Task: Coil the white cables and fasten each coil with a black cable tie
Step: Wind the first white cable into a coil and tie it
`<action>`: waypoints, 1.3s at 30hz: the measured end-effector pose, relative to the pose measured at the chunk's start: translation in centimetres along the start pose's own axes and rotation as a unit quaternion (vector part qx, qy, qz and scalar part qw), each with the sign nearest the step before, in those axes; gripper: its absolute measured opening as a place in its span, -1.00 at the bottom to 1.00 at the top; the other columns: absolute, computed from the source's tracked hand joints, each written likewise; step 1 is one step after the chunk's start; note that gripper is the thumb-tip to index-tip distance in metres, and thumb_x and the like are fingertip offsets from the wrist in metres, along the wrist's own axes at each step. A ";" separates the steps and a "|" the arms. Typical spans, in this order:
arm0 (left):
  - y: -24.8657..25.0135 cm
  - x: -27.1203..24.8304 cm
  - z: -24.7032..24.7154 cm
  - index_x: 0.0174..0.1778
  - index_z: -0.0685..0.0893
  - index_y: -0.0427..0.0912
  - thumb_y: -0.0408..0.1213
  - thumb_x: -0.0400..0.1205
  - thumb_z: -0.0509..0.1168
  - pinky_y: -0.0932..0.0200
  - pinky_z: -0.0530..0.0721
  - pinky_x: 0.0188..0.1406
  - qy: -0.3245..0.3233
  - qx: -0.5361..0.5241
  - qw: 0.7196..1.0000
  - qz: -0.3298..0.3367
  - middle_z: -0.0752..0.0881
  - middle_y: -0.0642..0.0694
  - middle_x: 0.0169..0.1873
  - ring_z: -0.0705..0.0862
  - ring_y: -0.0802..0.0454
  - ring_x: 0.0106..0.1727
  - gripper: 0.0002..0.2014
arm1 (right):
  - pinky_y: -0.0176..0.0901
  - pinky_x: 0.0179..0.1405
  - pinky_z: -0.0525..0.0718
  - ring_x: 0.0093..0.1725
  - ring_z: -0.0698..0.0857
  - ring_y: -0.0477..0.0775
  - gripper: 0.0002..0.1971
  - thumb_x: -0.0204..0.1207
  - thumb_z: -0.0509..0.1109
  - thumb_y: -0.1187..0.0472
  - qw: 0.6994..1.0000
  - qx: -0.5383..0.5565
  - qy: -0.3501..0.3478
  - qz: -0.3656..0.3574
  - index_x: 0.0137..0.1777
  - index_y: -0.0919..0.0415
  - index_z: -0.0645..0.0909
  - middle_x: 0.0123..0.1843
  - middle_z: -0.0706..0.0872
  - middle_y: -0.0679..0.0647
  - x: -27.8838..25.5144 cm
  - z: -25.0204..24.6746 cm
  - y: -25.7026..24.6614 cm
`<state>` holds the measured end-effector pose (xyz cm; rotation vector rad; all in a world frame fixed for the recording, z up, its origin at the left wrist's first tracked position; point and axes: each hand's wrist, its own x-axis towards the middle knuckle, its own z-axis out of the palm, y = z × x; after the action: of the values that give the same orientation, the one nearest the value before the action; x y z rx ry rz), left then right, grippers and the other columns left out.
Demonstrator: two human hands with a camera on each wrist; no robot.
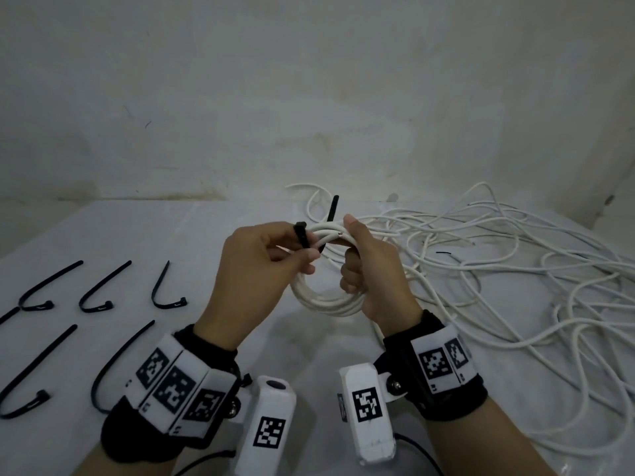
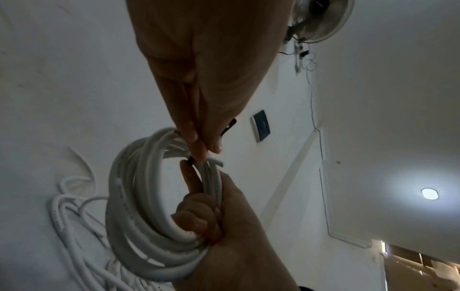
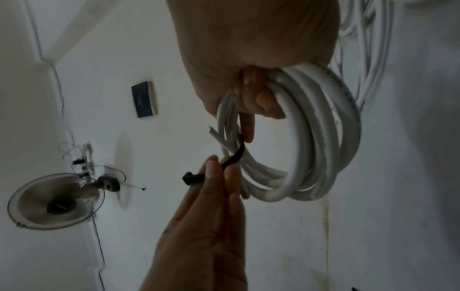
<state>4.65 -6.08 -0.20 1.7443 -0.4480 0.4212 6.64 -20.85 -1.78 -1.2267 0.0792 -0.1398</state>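
Observation:
A white cable coil point(image 1: 326, 302) hangs above the table between both hands. My right hand point(image 1: 350, 249) grips the coil's right side, fingers curled through the loops and thumb on top. My left hand point(image 1: 305, 259) pinches a black cable tie point(image 1: 301, 235) near its head; the strap passes behind the coil's top and its tail stands up beyond. In the left wrist view my left hand point(image 2: 199, 141) pinches at the coil point(image 2: 129, 196). The right wrist view shows my right hand point(image 3: 251, 102) holding the coil point(image 3: 323, 137), with the tie point(image 3: 236, 155) bent around the strands.
Several spare black ties point(image 1: 99, 290) lie in two rows on the table's left part point(image 1: 192, 262). A large loose tangle of white cable point(image 1: 515, 269) covers the right side. A wall stands close behind. A wall fan point(image 3: 54, 200) hangs overhead.

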 end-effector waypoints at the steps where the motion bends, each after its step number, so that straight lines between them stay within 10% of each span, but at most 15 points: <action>1: 0.0 0.1 -0.1 -0.23 0.79 -0.11 -0.38 0.44 0.51 0.33 0.65 -0.32 0.020 0.026 0.999 0.019 0.80 0.04 -0.36 0.71 0.14 -0.45 -0.91 | -0.30 -0.67 0.18 -0.67 0.14 -0.07 -0.68 0.60 0.34 0.01 1.000 -0.001 -0.006 -0.003 -0.29 0.22 0.52 -0.63 0.16 -0.05 -0.1 0.0 0.0; 10: -1.3 1.2 0.8 -0.03 0.54 0.12 -0.10 0.41 0.52 0.42 0.60 -0.06 0.058 0.070 0.995 0.029 0.64 0.12 -0.04 0.65 0.27 -0.02 -0.68 | -0.33 -0.68 0.15 -0.68 0.10 -0.09 -0.64 0.62 0.31 0.03 0.999 0.034 -0.036 0.003 -0.40 0.12 0.47 -0.64 0.14 -0.06 -0.2 0.2 -0.5; 21: -2.2 2.0 1.9 0.04 0.54 -0.22 -0.05 0.60 0.19 0.24 0.43 -0.64 -0.052 -0.137 0.988 -0.053 0.50 0.02 -0.54 0.38 0.15 -0.62 -0.70 | -0.33 -0.71 0.22 -0.69 0.15 -0.12 -0.70 0.65 0.27 0.01 0.998 0.044 -0.054 -0.005 -0.03 0.28 0.61 -0.64 0.18 -0.07 -0.3 0.2 0.1; 39: -4.1 1.5 0.3 -0.28 0.35 -0.14 -0.15 0.49 0.24 0.39 0.17 -0.72 -0.073 -0.329 0.930 -0.146 0.46 -0.05 -0.58 0.23 0.21 -0.72 -0.80 | -0.27 -0.58 0.41 -0.62 0.36 -0.09 -0.70 0.64 0.27 0.02 0.997 -0.003 -0.072 0.007 -0.11 0.29 0.60 -0.54 0.40 0.03 -0.5 1.0 1.3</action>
<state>8.05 -5.64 -2.91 1.1583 -0.3689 -0.0795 6.35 -19.44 -2.71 -1.2377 -0.0381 -0.0383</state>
